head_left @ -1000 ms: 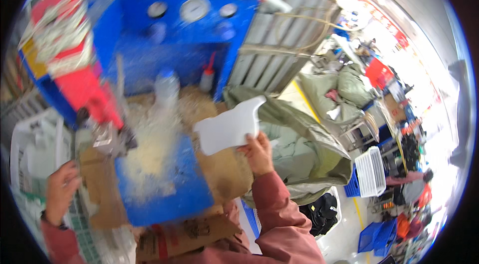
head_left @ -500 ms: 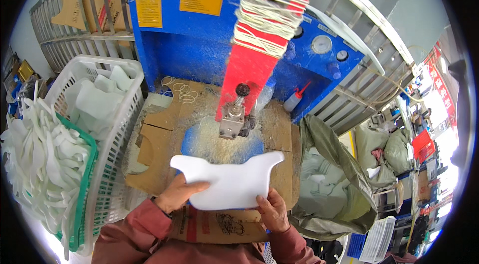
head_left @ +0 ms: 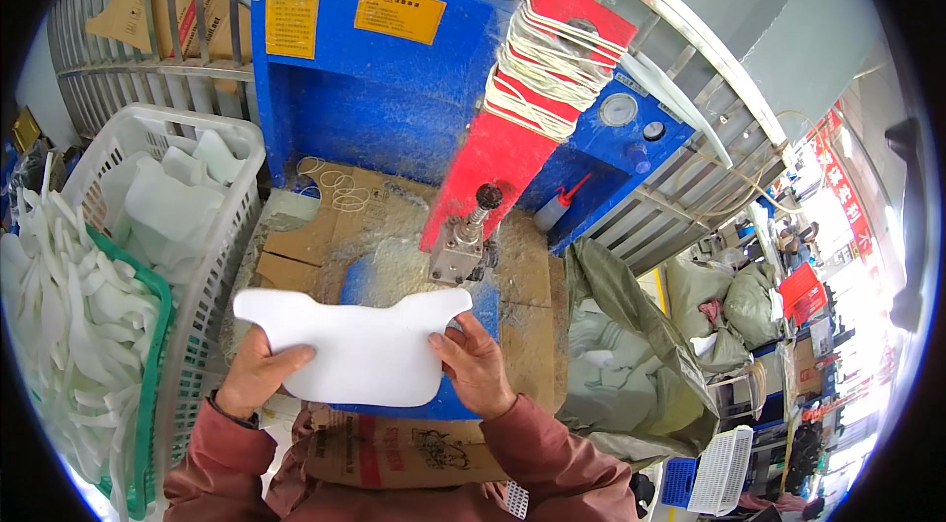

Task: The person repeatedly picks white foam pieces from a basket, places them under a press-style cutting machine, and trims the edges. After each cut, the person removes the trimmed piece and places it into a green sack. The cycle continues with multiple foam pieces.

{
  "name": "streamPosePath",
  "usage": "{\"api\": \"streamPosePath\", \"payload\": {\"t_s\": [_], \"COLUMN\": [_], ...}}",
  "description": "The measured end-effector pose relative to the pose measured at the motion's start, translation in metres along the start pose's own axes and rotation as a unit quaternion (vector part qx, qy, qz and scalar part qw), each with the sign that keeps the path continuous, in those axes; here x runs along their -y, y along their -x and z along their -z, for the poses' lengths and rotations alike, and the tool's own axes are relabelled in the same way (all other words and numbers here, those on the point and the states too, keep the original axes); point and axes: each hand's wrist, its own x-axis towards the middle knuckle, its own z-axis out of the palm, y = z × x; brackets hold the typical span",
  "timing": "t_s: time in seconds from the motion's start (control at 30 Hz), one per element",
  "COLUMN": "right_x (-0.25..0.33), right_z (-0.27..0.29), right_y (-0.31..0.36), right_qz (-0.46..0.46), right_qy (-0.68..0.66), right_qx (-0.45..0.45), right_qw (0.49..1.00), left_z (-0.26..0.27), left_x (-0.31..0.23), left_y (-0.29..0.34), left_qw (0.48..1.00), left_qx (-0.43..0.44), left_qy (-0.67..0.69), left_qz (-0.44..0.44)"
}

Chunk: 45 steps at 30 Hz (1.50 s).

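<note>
A smooth white foam-like sheet, with a horn-shaped projection at each upper corner, is held level between my two hands. My left hand grips its left side, thumb on top and fingers beneath. Its right side is pinched by my right hand, close under the right horn. Just beyond the sheet's upper edge stands the metal head with a black knob, at the lower end of a red machine arm wound with pale cord. Under the sheet lies a blue plate strewn with pale shavings.
A blue machine cabinet with gauges stands behind. On the left, a white basket holds white pieces, and a green-rimmed basket is heaped with offcut strips. An open greenish sack of white pieces sits at right. Cardboard lies near me.
The white sheet has moved left, away from directly below the metal head. My right hand has shifted from its lower right corner up to its right side. The whole view has shifted slightly.
</note>
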Motion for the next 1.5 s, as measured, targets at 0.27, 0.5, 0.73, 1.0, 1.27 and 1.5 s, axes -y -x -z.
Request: {"api": "streamPosePath", "payload": {"t_s": [0.27,0.5,0.73,1.0,1.27,1.5], "right_x": [-0.01,-0.013,-0.007,-0.001,0.004,0.014], "right_z": [-0.02,-0.016,-0.008,0.005,0.019,0.038], "right_y": [-0.014,-0.024,-0.022,-0.022,-0.022,-0.018], "right_qz": [-0.001,0.033,0.054,0.095,0.122,0.145], "right_qy": [0.016,0.006,0.037,0.047,0.03,0.026], "right_qx": [-0.002,0.012,-0.015,-0.033,-0.098,-0.127], "right_qw": [1.0,0.999,0.998,0.994,0.987,0.981], "left_z": [0.007,0.007,0.0,-0.006,-0.022,-0.039], "left_x": [-0.003,-0.014,-0.016,-0.012,-0.013,-0.013], "left_y": [0.003,-0.003,-0.015,-0.031,-0.047,-0.066], "left_qw": [0.996,0.997,0.998,0.999,1.0,0.998], "left_qx": [-0.075,-0.07,-0.04,-0.013,0.023,0.062], "left_qy": [0.037,0.011,-0.001,-0.011,0.003,-0.017], "left_qz": [-0.024,-0.013,-0.039,-0.043,-0.021,-0.006]}}
